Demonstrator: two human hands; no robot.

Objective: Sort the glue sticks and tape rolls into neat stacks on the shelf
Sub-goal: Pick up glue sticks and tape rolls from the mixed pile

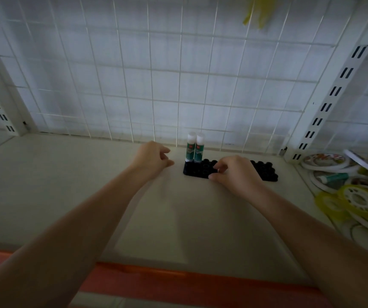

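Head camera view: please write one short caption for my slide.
Two glue sticks stand upright in a black holder; the right hand rests on it, left hand beside, tape rolls at right.

Both forearms are bare (no sleeves, rings or watch visible).

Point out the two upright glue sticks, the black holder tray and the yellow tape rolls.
glue sticks (195,148), head view, labelled bodies.
black holder tray (197,170), head view, left end.
yellow tape rolls (359,200), head view, spoked hub.

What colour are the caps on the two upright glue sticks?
White caps, seen in the head view.
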